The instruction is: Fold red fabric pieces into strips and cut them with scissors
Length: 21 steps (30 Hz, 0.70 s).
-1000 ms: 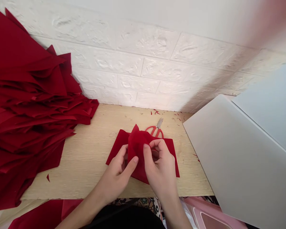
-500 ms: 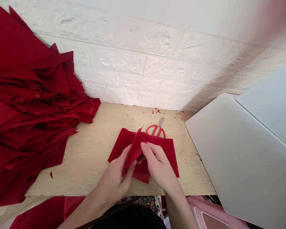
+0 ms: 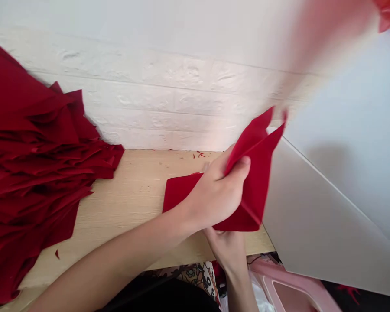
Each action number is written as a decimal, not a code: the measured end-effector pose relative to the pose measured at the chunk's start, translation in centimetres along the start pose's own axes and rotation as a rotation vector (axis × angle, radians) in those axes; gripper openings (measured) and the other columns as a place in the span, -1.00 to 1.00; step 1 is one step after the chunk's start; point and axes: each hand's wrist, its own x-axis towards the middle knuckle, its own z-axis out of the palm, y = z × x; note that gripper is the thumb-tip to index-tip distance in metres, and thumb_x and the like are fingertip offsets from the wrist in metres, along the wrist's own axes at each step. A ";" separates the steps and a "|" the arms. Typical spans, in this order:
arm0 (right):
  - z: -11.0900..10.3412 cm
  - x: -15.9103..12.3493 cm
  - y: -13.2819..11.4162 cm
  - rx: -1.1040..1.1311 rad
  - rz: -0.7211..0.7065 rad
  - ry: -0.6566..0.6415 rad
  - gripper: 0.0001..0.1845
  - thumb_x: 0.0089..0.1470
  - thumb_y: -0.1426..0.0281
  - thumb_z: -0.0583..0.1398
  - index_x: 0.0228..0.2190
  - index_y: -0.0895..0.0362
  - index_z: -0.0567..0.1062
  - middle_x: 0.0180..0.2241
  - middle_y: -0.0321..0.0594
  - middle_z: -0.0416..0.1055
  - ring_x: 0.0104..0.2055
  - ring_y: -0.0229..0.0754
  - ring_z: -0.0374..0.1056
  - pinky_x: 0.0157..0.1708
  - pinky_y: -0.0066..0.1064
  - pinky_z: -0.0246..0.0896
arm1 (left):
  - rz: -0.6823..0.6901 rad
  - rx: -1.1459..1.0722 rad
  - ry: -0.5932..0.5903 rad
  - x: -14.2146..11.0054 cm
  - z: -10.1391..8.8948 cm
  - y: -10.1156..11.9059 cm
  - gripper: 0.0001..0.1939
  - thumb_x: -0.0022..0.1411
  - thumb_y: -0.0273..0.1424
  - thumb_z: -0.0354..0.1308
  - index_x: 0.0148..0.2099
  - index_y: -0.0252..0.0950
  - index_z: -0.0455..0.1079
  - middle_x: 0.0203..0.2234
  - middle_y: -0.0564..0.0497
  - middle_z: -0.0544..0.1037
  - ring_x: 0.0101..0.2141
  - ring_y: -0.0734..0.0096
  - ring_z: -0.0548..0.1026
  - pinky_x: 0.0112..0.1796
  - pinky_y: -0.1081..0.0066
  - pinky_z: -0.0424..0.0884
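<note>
At far left sits your heap of red felt sheets [image 3: 35, 147] on the pale wood surface [image 3: 133, 203]. Your left hand [image 3: 211, 195] holds a creased, pointed red felt piece [image 3: 255, 173] up off the surface, fingers [image 3: 238, 167] closed on it. Your right hand [image 3: 224, 249] is beneath it, so its grip can't be told.

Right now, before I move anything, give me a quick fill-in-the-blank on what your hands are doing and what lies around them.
1. The left hand grips a folded fabric sheet whose colour is ____.
2. The right hand sits ____ that sheet.
3. A pile of red sheets lies on the ____ side of the wooden board.

Missing words: red; under; left.
</note>
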 end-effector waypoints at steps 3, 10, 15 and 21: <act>-0.6 2.6 -0.8 -0.072 -0.036 0.204 -0.51 0.18 0.22 0.19 0.09 0.16 0.43 -0.01 0.06 0.47 0.04 0.08 0.42 0.04 -0.01 0.36 | 0.172 -0.025 0.048 1.0 1.1 3.9 -0.55 0.44 -0.29 -0.21 0.12 -0.28 0.44 0.03 0.14 0.58 0.12 0.17 0.48 -0.02 0.15 0.56; -1.9 11.0 -0.2 -0.415 -0.513 0.245 -0.49 0.12 0.58 0.02 0.02 0.03 0.52 0.05 -0.03 0.40 0.11 0.05 0.29 0.13 0.05 0.23 | 0.641 0.016 0.519 1.1 -12.9 4.9 -0.51 0.32 -0.46 -0.04 0.29 -0.37 0.18 0.28 0.10 0.34 0.30 0.30 0.23 0.29 0.16 0.24; 3.1 11.8 3.9 -0.509 -0.640 -0.146 -0.56 0.12 0.54 0.08 0.00 0.10 0.55 0.00 -0.04 0.46 0.06 0.07 0.26 0.13 -0.01 0.22 | 0.206 0.515 0.963 -3.5 -22.3 -5.3 -0.44 0.33 -0.13 -0.02 0.29 -0.23 0.18 0.23 0.02 0.42 0.30 0.09 0.24 0.25 -0.02 0.26; 5.0 10.1 6.2 -0.499 -0.582 -0.399 -0.66 0.21 0.38 0.12 -0.03 0.08 0.55 -0.08 -0.04 0.49 0.00 0.06 0.33 0.05 -0.02 0.28 | -0.001 0.913 0.920 -6.1 -24.4 -10.4 -0.38 0.22 -0.24 0.12 0.28 -0.35 0.19 0.12 -0.31 0.47 0.10 -0.11 0.47 0.15 -0.07 0.36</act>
